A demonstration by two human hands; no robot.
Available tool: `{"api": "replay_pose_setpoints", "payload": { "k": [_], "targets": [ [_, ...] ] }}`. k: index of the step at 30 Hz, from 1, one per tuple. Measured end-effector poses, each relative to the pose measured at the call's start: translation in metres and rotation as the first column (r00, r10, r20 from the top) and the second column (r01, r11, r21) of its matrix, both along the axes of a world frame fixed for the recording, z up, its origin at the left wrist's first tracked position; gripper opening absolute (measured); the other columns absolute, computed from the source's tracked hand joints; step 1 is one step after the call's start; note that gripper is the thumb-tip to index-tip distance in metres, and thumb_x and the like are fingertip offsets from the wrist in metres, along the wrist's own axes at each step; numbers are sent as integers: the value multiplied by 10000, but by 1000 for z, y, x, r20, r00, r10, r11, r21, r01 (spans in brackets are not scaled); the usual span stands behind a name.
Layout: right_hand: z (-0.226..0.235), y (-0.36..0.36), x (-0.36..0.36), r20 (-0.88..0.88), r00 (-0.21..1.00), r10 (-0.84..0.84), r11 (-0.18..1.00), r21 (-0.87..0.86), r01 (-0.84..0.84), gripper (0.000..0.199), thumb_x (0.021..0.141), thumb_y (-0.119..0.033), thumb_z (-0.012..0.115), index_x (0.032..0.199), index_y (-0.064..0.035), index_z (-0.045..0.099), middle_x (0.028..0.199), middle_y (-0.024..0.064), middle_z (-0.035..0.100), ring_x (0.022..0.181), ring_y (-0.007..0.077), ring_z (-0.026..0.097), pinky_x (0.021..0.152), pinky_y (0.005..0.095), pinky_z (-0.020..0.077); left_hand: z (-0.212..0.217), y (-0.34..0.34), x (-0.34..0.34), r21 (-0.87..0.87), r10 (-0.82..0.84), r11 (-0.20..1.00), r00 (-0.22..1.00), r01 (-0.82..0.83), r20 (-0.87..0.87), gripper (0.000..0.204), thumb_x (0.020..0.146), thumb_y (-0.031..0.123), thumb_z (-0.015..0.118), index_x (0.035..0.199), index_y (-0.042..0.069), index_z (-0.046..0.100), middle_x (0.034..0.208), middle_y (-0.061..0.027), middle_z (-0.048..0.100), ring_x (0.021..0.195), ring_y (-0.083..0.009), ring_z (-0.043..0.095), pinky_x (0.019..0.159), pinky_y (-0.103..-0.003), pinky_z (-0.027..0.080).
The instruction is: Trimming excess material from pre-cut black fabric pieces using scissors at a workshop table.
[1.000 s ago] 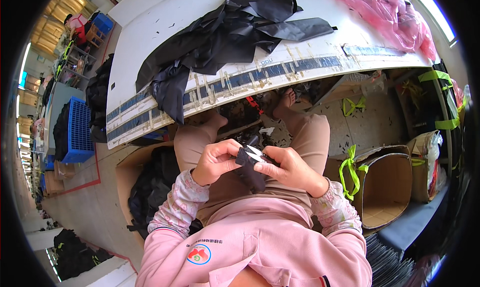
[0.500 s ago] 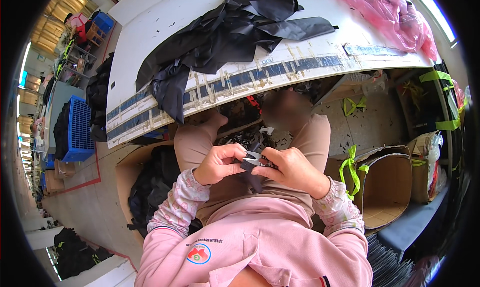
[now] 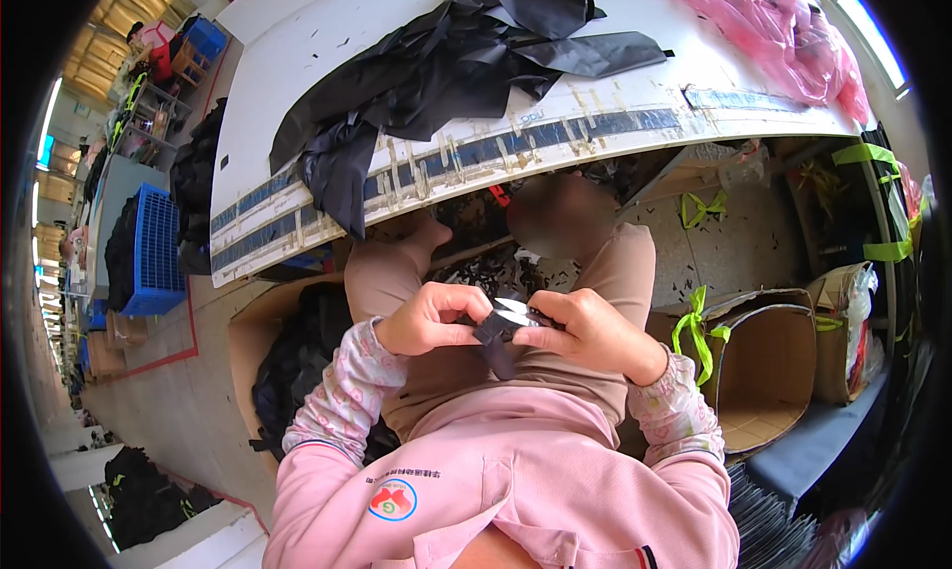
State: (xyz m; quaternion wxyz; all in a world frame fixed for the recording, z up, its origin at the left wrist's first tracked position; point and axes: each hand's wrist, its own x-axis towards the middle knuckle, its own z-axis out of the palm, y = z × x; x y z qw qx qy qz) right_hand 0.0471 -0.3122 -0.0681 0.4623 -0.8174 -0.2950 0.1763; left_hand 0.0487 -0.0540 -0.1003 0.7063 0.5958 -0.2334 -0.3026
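Note:
In my left hand, thumb and fingers pinch the edge of a small black fabric piece, part of which hangs down over my lap. My right hand is closed around what look like small thread snips. Their two silver blades point left and stand apart, right at the top of the black piece. My right fingers hide the rest of the tool. Both hands meet above my thighs, below the table edge.
On the white table ahead lies a heap of black fabric; pink plastic sits at its far right. A cardboard box of black pieces stands at my left, another carton at my right. Dark scraps litter the floor.
The blades of the snips now show spread apart. The black piece has tilted, and my left hand has shifted slightly left. My right hand has moved slightly right.

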Motion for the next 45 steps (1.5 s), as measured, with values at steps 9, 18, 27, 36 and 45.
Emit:
{"api": "replay_pose_setpoints", "payload": {
  "k": [9,18,27,36,45],
  "targets": [
    [2,-5,4,47,972,228,972,-67,-225,411,855,-417,655,806,-15,585,584,183,541,570,391,560,525,444,431,2,7,22,-127,-381,925,864,359,-330,119,825,26,689,917,-43,657,918,-53,615,869,-131,565,789,-260,438],
    [2,2,0,129,945,301,953,-84,-291,384,859,-426,642,829,-46,595,612,131,601,578,348,598,525,419,463,-4,2,26,-112,-520,850,785,515,-337,114,835,61,680,884,-40,660,897,-46,624,851,-118,552,780,-263,429],
    [-5,7,-2,146,926,349,937,-44,-347,365,857,-411,648,833,-51,594,591,131,587,553,348,587,498,413,453,-4,-2,24,-134,-589,803,739,580,-328,105,827,41,674,874,-49,649,893,-45,613,857,-117,546,772,-263,429],
    [-5,2,-2,117,941,319,948,-25,-318,370,853,-403,655,800,-43,584,576,163,555,541,375,559,490,439,430,-6,-3,21,-93,-600,795,755,599,-266,112,822,31,670,897,-46,637,871,-30,599,823,-104,536,754,-249,431],
    [-13,9,-20,326,922,-209,977,34,210,352,820,-344,716,812,-42,535,606,97,615,513,296,609,458,376,474,4,-14,-3,68,252,968,921,-243,-298,106,818,-9,655,917,-1,620,889,19,584,810,-55,523,763,-205,428]
  ]
}}
